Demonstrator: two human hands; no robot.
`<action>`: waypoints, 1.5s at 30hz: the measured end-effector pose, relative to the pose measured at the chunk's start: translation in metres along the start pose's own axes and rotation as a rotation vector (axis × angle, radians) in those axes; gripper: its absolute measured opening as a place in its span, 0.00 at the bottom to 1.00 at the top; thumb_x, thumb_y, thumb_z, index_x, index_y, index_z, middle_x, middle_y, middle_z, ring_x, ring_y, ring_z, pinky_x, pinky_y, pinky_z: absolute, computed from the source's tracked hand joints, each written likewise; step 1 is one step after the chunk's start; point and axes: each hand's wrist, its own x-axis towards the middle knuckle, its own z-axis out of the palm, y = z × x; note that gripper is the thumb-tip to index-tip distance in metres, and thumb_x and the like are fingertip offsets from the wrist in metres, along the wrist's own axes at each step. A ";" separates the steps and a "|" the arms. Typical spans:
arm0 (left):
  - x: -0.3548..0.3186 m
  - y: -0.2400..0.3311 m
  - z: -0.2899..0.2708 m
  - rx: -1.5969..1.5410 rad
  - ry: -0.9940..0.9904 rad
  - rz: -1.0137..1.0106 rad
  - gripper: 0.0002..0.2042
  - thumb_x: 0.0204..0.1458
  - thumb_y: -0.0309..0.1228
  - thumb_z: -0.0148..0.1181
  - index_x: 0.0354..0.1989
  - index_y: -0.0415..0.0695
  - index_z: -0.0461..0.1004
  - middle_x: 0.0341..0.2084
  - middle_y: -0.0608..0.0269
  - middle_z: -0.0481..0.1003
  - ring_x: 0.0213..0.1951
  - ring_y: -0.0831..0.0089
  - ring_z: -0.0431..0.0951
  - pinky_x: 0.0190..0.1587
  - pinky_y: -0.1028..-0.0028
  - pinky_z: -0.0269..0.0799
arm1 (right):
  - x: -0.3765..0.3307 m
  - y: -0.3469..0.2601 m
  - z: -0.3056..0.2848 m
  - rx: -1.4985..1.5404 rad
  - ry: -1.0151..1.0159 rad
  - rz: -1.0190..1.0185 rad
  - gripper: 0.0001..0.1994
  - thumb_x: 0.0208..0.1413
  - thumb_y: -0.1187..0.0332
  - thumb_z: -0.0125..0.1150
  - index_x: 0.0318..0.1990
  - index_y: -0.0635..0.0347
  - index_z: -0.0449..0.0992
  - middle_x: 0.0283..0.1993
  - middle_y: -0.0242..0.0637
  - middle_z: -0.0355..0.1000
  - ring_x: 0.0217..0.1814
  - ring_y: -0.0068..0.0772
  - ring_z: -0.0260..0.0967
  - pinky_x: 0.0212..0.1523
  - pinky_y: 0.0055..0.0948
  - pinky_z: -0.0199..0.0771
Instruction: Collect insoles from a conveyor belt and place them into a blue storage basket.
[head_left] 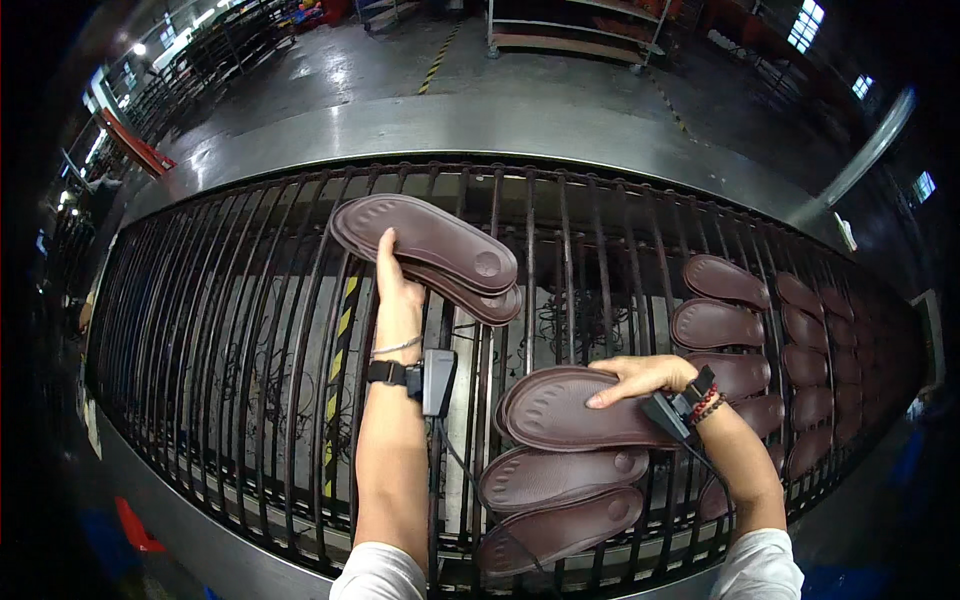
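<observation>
My left hand (398,290) is closed on two stacked brown shoe soles (430,235), its thumb on the upper one and its fingers hidden beneath. They are over the far part of the slatted metal rack. Nearer, on the right, my right hand (645,377) grips another brown shoe sole (565,408), thumb on top. A second edge shows under that sole. Just below it, two more soles, a ribbed one (560,477) and a smoother one (565,530), lie on the bars. Toe-shaped dents mark the held soles.
Rows of brown soles (718,325) cover the rack's right side. Dark parallel bars (250,330) run across the rack, with cables and yellow-black tape visible below. A wide metal ledge (470,125) borders the far side. Beyond it stands a wheeled shelf cart (570,42).
</observation>
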 end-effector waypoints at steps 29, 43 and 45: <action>-0.359 0.100 -0.174 0.130 0.214 0.043 0.26 0.42 0.41 0.56 0.48 0.39 0.63 0.42 0.56 0.68 0.42 0.64 0.70 0.46 0.67 0.67 | -0.060 0.030 0.210 -0.088 -0.346 0.035 0.48 0.40 0.48 0.62 0.61 0.65 0.40 0.62 0.52 0.44 0.64 0.41 0.42 0.60 0.30 0.46; -0.715 0.095 -0.243 -0.073 0.512 -0.076 0.20 0.40 0.38 0.59 0.41 0.40 0.69 0.35 0.56 0.73 0.36 0.68 0.73 0.41 0.71 0.69 | -0.131 -0.006 0.312 -0.441 0.387 -0.233 0.42 0.32 0.59 0.66 0.58 0.60 0.53 0.54 0.51 0.56 0.57 0.45 0.53 0.57 0.32 0.52; -0.746 0.094 -0.263 -0.064 0.414 -0.081 0.19 0.41 0.38 0.58 0.40 0.39 0.70 0.34 0.59 0.73 0.35 0.69 0.74 0.41 0.72 0.69 | -0.129 -0.012 0.332 -0.300 0.462 -0.359 0.42 0.33 0.59 0.67 0.57 0.63 0.52 0.55 0.51 0.56 0.57 0.43 0.54 0.57 0.31 0.52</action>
